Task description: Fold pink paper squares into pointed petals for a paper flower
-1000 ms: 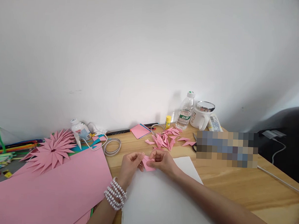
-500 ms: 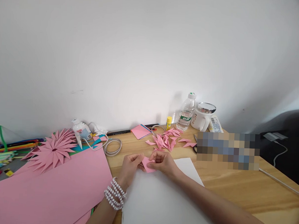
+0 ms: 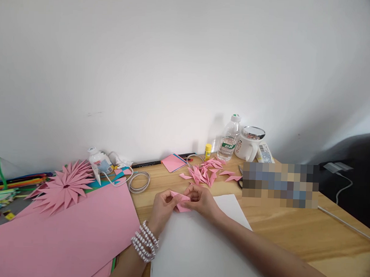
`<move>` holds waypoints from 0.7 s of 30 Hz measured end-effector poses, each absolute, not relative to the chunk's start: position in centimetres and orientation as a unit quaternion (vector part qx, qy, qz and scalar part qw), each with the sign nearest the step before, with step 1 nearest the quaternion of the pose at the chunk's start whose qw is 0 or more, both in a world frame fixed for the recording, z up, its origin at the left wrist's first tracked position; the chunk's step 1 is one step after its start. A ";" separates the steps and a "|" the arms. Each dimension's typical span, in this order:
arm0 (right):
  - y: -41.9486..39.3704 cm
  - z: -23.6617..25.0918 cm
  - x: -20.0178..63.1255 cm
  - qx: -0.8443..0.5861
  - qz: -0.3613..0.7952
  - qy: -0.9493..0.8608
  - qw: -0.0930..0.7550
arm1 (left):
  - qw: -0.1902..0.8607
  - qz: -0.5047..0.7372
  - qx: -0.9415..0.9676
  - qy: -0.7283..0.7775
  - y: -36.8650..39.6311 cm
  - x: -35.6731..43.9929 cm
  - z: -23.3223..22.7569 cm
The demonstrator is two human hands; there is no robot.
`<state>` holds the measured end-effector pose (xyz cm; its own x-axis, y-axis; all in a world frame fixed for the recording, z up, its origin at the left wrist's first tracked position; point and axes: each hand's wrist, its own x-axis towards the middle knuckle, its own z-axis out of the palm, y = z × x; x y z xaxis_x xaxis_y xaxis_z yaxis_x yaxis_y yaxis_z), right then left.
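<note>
A small folded piece of pink paper [image 3: 182, 203] is pinched between both hands above the far end of a white sheet [image 3: 205, 245]. My left hand [image 3: 163, 205], with a beaded bracelet at its wrist, grips the paper's left side. On the right side, the thumb and fingers of my right hand [image 3: 200, 200] close on it; they cover part of the folds. Just beyond the hands lies a loose pile of folded pink paper pieces [image 3: 202, 174]. A stack of pink and blue paper squares [image 3: 173, 162] sits further back.
To the left, a pink pointed paper flower [image 3: 66, 186] rests on large pink sheets [image 3: 70, 239]. A coiled cable [image 3: 139, 182], glue stick [image 3: 207, 151], water bottle [image 3: 229, 138], white mug [image 3: 249, 145] and scissors [image 3: 240, 181] stand or lie toward the wall. A blurred-out patch covers something at right.
The pink paper has turned slightly between the fingers, with a folded point now showing at its upper left. My left hand has shifted a little right. The view has moved slightly.
</note>
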<state>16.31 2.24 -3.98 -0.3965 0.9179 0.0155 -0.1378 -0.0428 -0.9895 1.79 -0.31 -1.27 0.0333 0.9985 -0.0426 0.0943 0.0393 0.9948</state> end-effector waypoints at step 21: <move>2.4 -3.9 16.3 -0.357 0.617 -0.546 0.440 | 0.544 0.491 0.452 0.510 0.0 1.5 -1.7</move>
<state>16.27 2.41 -3.92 -0.3581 0.9328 0.0392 -0.1533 -0.0174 -0.9880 1.51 0.01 -1.67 -0.0006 0.9939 -0.1105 -0.0730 0.1102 0.9912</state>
